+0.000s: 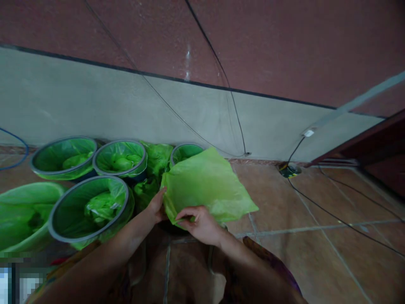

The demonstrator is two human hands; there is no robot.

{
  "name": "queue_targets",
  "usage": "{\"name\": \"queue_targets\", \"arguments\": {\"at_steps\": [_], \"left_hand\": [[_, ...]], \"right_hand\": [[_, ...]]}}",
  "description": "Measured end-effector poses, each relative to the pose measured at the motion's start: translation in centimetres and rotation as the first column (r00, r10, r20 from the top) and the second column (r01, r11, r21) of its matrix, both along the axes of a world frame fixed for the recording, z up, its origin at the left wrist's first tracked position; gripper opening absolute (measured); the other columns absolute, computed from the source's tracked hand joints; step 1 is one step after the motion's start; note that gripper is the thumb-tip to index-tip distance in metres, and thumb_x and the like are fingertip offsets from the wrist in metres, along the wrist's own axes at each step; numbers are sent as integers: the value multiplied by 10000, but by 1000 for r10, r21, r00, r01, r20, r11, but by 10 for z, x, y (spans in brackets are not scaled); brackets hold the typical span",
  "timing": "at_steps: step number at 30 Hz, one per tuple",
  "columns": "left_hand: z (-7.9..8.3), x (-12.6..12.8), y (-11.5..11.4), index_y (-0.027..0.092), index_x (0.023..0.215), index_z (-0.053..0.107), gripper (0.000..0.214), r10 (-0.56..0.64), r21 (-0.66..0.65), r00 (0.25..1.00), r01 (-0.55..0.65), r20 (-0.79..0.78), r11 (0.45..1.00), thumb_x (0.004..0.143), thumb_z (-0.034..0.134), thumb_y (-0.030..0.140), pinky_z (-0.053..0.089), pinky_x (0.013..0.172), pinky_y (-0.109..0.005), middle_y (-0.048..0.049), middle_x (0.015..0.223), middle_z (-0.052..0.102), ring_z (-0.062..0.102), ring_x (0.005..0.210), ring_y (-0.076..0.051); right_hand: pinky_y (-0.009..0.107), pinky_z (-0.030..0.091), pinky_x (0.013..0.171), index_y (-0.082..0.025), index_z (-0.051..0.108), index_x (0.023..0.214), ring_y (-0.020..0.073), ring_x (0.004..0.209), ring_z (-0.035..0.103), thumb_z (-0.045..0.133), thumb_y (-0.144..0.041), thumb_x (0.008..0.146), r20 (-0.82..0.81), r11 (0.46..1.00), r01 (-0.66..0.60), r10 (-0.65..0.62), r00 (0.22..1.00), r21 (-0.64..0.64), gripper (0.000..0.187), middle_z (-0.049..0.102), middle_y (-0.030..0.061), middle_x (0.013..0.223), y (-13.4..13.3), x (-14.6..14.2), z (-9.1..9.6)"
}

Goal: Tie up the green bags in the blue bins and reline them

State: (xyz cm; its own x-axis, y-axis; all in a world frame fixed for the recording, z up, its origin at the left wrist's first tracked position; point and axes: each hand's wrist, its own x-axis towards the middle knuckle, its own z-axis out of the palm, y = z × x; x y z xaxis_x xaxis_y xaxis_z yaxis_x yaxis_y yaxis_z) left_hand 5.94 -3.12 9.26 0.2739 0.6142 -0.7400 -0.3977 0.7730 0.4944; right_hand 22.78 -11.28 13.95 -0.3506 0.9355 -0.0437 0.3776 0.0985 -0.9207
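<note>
A light green plastic bag spreads out flat in front of me, its far corner pointing toward the wall. My left hand grips the bag's left edge, with the fingers partly hidden behind the plastic. At the near edge, my right hand pinches the plastic between thumb and fingers. Just beyond the bag stands a lined bin, partly covered from view by it. Crumpled green plastic lies left of the bag, between the bins.
On the left, several grey-rimmed bins hold green liners, among them a near bin and two by the wall. A light green tub stands at the far left. Cables cross the tiled floor at right, near a small dark object.
</note>
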Motion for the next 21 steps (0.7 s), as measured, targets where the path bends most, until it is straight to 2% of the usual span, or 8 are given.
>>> {"name": "queue_targets", "arguments": {"at_steps": [2,5,7,8,10,13,16,21], "left_hand": [[6,7,0,109,1000,687,305,-24,-48,999,22,-30,999,764,675,300,590,644,-369,-115,732,737,721,698,-280],[16,12,7,104,891,687,186,5,-57,973,-19,-231,998,713,647,136,563,521,-328,-68,563,680,666,514,-237],[22,12,12,110,814,671,138,37,-1,946,-40,-322,999,689,617,85,536,462,-304,-36,492,636,614,424,-206],[26,11,14,114,784,663,122,48,35,941,-38,-335,999,682,608,75,532,452,-299,-29,483,628,600,405,-196],[36,8,15,117,754,656,101,44,95,947,-14,-317,995,675,604,80,534,452,-300,-33,500,638,599,403,-191],[57,2,11,113,779,674,135,2,161,969,39,-248,986,654,626,100,539,456,-299,-51,559,675,619,428,-194],[77,-5,6,118,865,694,256,-21,272,989,61,-147,961,610,669,112,565,505,-307,-60,651,718,657,492,-204],[96,-22,9,134,892,693,317,41,309,991,0,-127,951,576,686,147,588,558,-363,-56,682,725,678,546,-236]], "right_hand": [[226,462,689,-216,756,902,130,715,629,628,-205,829,-22,997,-71,70,997,-44,148,734,-12,821,-5,-7,-2],[237,482,714,-232,753,948,148,758,654,719,-294,784,-48,963,-249,245,968,-100,179,742,-7,867,-8,-9,-1],[247,494,731,-232,743,985,159,795,664,736,-357,774,-51,964,-250,246,968,-89,246,741,3,895,-4,0,3],[253,500,743,-230,735,1002,164,829,668,709,-383,799,-37,983,-173,171,985,-63,256,739,11,923,1,8,4],[276,508,781,-225,714,1031,176,912,665,608,-399,875,41,994,108,-109,993,23,256,728,35,1010,14,30,7],[363,490,896,-198,668,1126,228,998,651,550,-356,898,309,863,480,-505,806,156,302,680,107,1149,36,67,4],[423,416,1025,-152,588,1267,299,1157,584,619,-332,834,493,785,598,-591,639,166,471,594,179,1278,49,91,-6],[504,346,1090,-137,405,1428,364,1322,430,651,-509,773,441,693,715,-672,595,91,792,476,217,1389,50,102,-21]]}}
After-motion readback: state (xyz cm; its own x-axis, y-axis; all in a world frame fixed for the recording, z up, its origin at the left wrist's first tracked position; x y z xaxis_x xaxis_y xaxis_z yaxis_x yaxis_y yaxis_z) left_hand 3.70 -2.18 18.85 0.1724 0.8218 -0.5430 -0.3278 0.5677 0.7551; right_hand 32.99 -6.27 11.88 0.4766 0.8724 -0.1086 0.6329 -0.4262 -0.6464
